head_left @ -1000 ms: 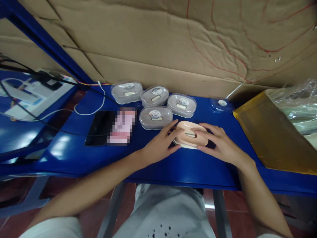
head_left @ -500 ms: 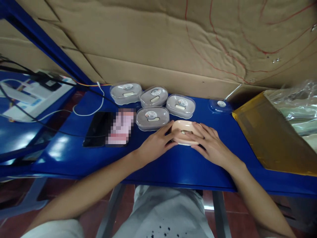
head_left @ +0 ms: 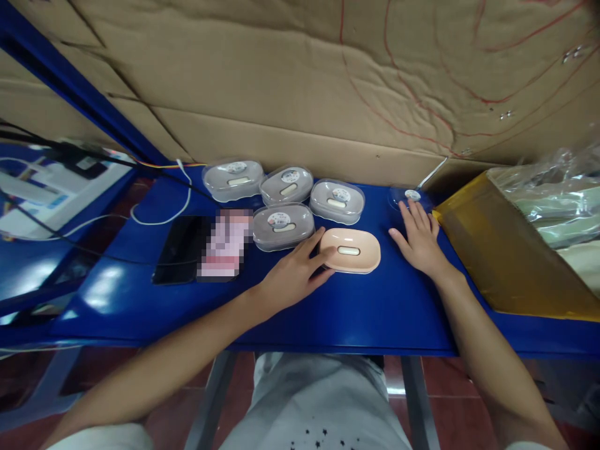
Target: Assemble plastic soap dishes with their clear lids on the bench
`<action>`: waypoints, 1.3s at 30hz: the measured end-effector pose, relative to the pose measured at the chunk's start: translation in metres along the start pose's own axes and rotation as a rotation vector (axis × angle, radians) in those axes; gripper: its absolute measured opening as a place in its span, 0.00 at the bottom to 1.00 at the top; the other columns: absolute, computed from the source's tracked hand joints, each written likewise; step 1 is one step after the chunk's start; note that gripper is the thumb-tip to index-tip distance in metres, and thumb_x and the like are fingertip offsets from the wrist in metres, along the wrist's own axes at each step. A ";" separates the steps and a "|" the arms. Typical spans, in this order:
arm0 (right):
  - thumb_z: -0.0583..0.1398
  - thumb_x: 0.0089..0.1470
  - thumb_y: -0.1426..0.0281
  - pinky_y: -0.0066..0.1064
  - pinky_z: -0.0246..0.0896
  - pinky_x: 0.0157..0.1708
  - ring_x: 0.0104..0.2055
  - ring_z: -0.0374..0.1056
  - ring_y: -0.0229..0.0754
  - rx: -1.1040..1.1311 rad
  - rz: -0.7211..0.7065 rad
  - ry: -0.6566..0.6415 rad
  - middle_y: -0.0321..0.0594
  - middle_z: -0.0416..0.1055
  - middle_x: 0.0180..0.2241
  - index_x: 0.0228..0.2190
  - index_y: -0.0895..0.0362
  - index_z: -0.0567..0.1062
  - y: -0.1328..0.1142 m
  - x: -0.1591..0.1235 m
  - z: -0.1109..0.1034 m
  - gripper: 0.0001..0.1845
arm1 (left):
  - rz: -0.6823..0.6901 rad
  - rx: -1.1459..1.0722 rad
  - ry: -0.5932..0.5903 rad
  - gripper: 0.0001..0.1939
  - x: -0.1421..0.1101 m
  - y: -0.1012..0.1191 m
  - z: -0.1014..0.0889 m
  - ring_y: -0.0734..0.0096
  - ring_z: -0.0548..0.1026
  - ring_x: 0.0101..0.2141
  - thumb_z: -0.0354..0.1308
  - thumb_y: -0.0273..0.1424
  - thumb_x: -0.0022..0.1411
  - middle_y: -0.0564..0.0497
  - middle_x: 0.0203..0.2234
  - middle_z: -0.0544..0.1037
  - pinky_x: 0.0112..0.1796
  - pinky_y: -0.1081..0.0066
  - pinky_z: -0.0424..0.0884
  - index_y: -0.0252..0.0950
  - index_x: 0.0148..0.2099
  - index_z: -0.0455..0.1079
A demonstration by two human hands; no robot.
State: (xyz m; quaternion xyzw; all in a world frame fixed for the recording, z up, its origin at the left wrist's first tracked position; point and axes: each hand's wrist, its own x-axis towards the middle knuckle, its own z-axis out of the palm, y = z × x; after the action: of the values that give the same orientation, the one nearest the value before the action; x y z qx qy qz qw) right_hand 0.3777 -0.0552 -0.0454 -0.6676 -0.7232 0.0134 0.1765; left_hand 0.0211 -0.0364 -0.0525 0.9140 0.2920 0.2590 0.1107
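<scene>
A peach soap dish (head_left: 368, 256) with a pale slot insert in its middle rests on the blue table. My left hand (head_left: 293, 275) grips its left end, thumb at the front, one finger lying over the top and others behind. At the back right lies a clear plastic lid (head_left: 396, 199) with a round white label. Over its front edge, my right hand (head_left: 422, 240) is stretched with fingers extended and thumb apart; whether the fingertips touch the lid I cannot tell. Several grey soap dishes under clear labelled lids, one being the nearest grey dish (head_left: 284, 228), sit behind my left hand.
A black phone (head_left: 175, 250) with a blurred screen lies left on the blue table (head_left: 375, 319). White and black cables run beside it. At right stands a taped carton (head_left: 515, 262) holding plastic-wrapped items. A cardboard wall (head_left: 262, 94) closes the back.
My right hand has let go of the peach soap dish and moved right and back to the clear lid. My left hand stays on the dish, which has shifted slightly left in view.
</scene>
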 end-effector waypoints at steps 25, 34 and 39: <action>0.66 0.65 0.50 0.59 0.57 0.72 0.74 0.61 0.61 0.297 -0.124 -0.042 0.51 0.65 0.71 0.67 0.46 0.67 -0.024 -0.015 -0.038 0.35 | 0.003 -0.209 -0.036 0.26 0.008 -0.007 -0.020 0.55 0.74 0.66 0.62 0.32 0.75 0.40 0.68 0.73 0.66 0.53 0.73 0.40 0.71 0.64; 0.66 0.66 0.52 0.64 0.58 0.69 0.75 0.58 0.64 0.279 -0.365 -0.233 0.51 0.58 0.75 0.71 0.44 0.61 -0.068 -0.029 -0.025 0.39 | 0.015 -0.392 -0.074 0.36 0.007 -0.006 -0.018 0.54 0.73 0.67 0.64 0.33 0.75 0.41 0.69 0.71 0.67 0.50 0.72 0.48 0.78 0.53; 0.66 0.66 0.54 0.62 0.58 0.69 0.76 0.57 0.63 0.254 -0.408 -0.212 0.49 0.57 0.76 0.72 0.44 0.60 -0.069 -0.030 -0.020 0.39 | 0.021 -0.362 -0.079 0.32 0.005 -0.007 -0.016 0.54 0.72 0.68 0.63 0.34 0.76 0.41 0.68 0.70 0.67 0.49 0.72 0.49 0.76 0.57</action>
State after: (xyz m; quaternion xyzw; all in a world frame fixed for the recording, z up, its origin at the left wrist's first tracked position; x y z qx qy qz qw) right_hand 0.3186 -0.0956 -0.0163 -0.4755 -0.8498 0.1380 0.1810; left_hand 0.0134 -0.0271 -0.0394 0.8917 0.2263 0.2722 0.2820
